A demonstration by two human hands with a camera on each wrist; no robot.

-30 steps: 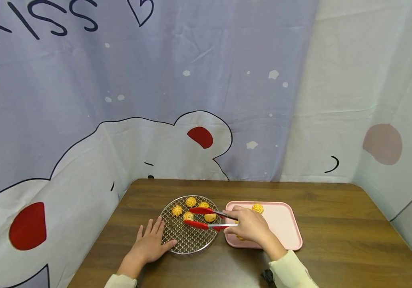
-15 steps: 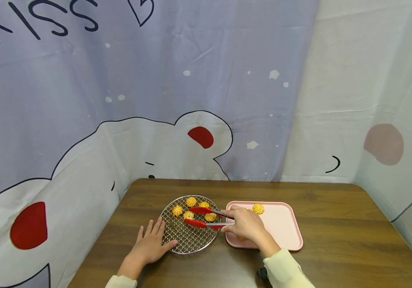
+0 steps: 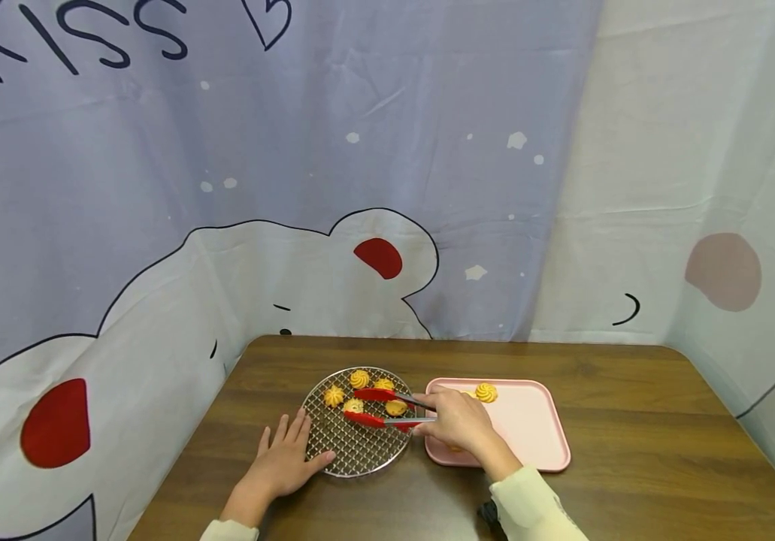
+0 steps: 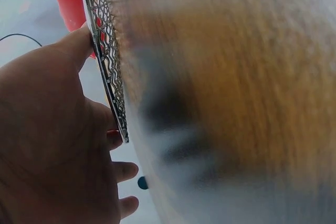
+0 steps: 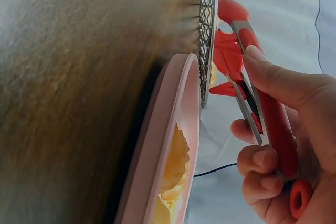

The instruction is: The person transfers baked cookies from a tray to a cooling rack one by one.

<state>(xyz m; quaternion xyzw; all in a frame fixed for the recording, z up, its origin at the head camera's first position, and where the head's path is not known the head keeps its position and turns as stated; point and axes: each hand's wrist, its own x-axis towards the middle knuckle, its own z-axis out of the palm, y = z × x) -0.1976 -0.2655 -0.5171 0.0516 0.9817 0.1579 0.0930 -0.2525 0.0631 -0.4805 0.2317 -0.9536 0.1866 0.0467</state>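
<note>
My right hand [image 3: 458,419] grips a pair of red-tipped tongs [image 5: 273,124], thumb on one arm and fingers curled round the other. The tongs' two tips are apart over a round wire rack [image 3: 360,451]. Several yellow piped cookies lie on the rack; one cookie [image 3: 397,407] shows between the tongs' arms, another cookie [image 3: 353,406] beside the tips. Whether the tips touch either cookie, I cannot tell. With fingers spread, my left hand [image 3: 282,460] rests at the rack's left rim. In the left wrist view, the left hand [image 4: 52,129] lies along the rack's edge.
To the right of the rack stands a pink tray [image 3: 536,428], partly under my right hand. A yellow cookie [image 3: 485,392] sits at its back; more cookies [image 5: 176,161] show inside it. All stand on a brown wooden table [image 3: 644,443], with a printed curtain [image 3: 495,188] behind.
My right hand and the tongs have shifted slightly left over the rack. The left hand stays where it was.
</note>
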